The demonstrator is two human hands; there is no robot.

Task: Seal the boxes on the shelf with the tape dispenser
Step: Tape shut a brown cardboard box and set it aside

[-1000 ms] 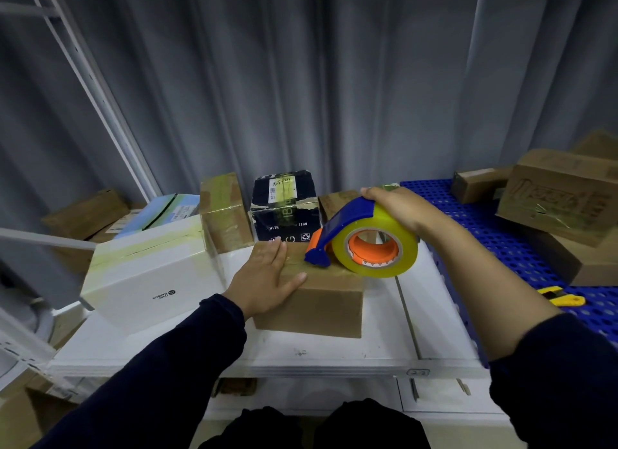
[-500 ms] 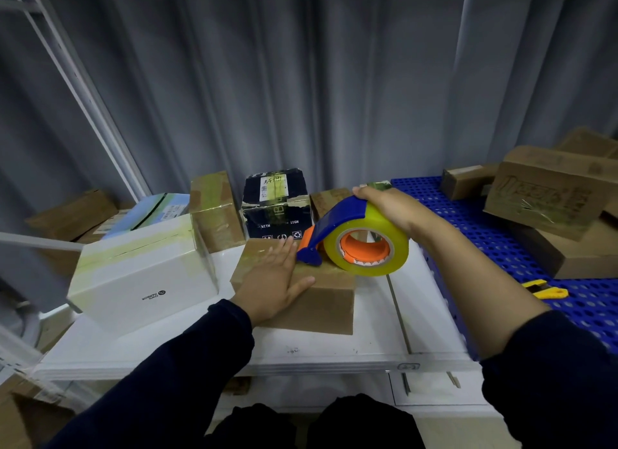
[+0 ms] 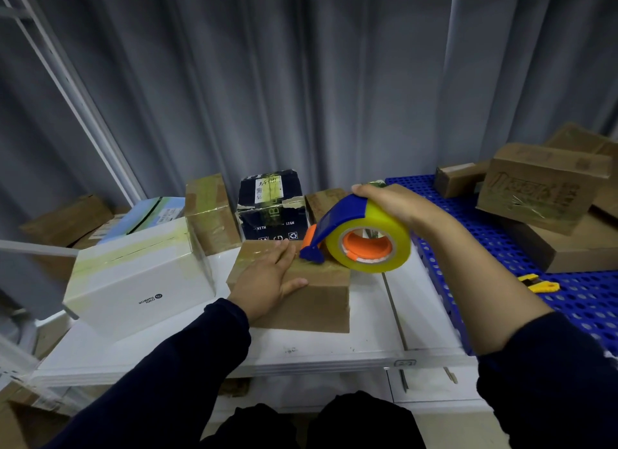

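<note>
Dark box (image 3: 272,211), "WITH" and "SIGN"; tape dispenser (image 3: 374,221) on brown box (image 3: 311,298)

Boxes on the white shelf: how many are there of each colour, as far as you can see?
Brown: 4, the front brown box, tall brown box, rear brown box, far-left brown box
White: 1, the white box
Light blue: 1, the light blue box
Dark navy: 1, the dark navy box
Total: 7; more may hide at far left.

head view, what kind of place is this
Likely a stockroom or packing area: taped cardboard boxes crowd a white shelf, the right hand holds a tape dispenser on a brown box, and more cartons sit on a blue perforated platform.
</note>
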